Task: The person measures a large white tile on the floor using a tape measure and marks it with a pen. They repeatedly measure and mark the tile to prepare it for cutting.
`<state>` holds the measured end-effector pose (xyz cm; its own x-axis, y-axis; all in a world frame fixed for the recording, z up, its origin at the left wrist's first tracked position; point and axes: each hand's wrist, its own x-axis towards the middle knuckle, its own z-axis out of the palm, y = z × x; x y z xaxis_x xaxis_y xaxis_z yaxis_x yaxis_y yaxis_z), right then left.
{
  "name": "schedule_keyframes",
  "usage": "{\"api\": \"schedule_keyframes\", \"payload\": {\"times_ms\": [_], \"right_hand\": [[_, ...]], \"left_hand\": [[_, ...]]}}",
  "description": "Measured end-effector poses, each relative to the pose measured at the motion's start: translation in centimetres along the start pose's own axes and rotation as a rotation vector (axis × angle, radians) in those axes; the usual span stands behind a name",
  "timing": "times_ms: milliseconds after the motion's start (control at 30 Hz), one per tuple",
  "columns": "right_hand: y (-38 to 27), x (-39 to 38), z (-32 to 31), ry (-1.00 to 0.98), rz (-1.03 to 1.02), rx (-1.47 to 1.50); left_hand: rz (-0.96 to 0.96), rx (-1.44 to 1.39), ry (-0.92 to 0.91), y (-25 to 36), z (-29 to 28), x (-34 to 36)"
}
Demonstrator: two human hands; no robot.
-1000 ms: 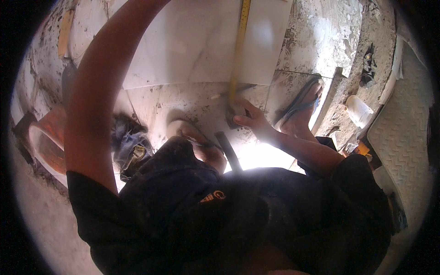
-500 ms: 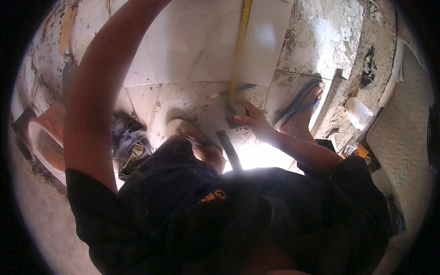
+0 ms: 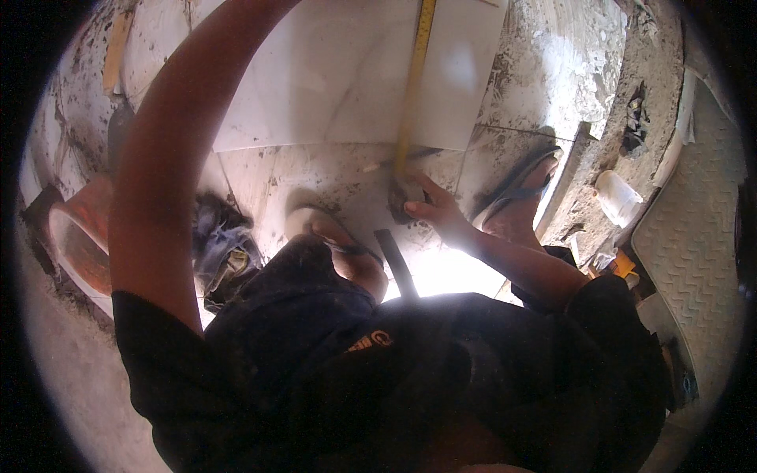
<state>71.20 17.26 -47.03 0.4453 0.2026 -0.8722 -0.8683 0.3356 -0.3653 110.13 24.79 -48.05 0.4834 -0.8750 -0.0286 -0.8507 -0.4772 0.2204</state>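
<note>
My right hand (image 3: 435,208) is closed around the dark case of a tape measure (image 3: 399,202), low over the dusty floor between my feet. From the case the yellow blade (image 3: 415,76) runs away from me across a large white tile (image 3: 315,98) and leaves the picture at the top. My left arm (image 3: 169,158) reaches far forward on the left, and its hand lies beyond the upper edge, out of sight. By the tile's near edge, a thin pencil-like stick (image 3: 372,167) lies beside the blade.
An orange-rimmed bucket (image 3: 77,232) and a crumpled dark cloth or bag (image 3: 225,240) stand left of my sandalled feet. On the right are a wooden strip (image 3: 564,177), a white plastic cup (image 3: 617,197) on its side and a patterned mat (image 3: 694,221). A flat wooden piece (image 3: 117,51) lies far left.
Almost nothing differs. The view has shifted very slightly; my right hand keeps its hold on the tape measure and the blade stays stretched over the tile.
</note>
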Motion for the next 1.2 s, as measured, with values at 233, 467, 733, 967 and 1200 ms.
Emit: {"api": "schedule_keyframes", "payload": {"times_ms": [233, 467, 733, 967, 1200], "right_hand": [[1.0, 0.3, -0.5, -0.001, -0.080, -0.050], [1.5, 0.6, -0.7, 0.014, -0.062, -0.025], [1.8, 0.7, -0.7, 0.013, -0.073, 0.018], [1.3, 0.6, -0.8, 0.020, -0.054, -0.034], [2.2, 1.0, -1.0, 0.013, -0.046, 0.109]], "left_hand": [[0.031, 0.009, 0.036, -0.1, 0.2, -0.1], [0.020, 0.039, 0.033, -0.1, 0.4, 0.0], [0.044, -0.042, 0.108, -0.5, 0.8, -0.1], [0.042, 0.021, 0.104, -0.2, 0.6, 0.0], [-0.004, 0.041, 0.085, 0.1, 0.8, 0.2]]}}
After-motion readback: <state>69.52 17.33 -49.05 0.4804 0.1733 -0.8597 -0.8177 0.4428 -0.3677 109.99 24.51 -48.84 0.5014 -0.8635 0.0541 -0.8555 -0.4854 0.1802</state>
